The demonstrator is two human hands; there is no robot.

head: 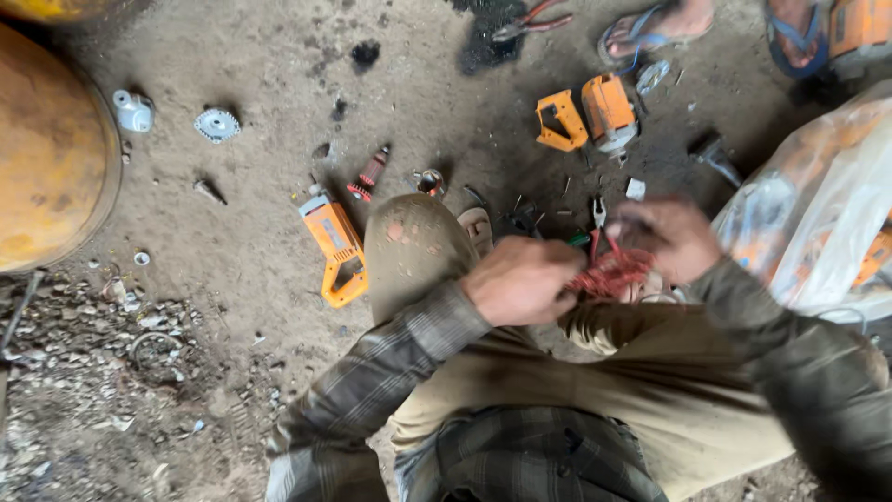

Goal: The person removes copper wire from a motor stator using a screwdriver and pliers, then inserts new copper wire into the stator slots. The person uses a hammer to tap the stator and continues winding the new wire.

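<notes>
Between both grips, red wire bundle (613,272).

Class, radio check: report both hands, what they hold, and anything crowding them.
Left hand closed on red wire bundle. Right hand on the same bundle, blurred. Pliers just behind; bent knee and orange tool handle to the left.

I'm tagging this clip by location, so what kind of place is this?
Probably an informal power-tool repair spot on a dirt floor: orange tool housings and a motor armature lie scattered, pliers nearby, and both hands work a tangle of red wire.
</notes>
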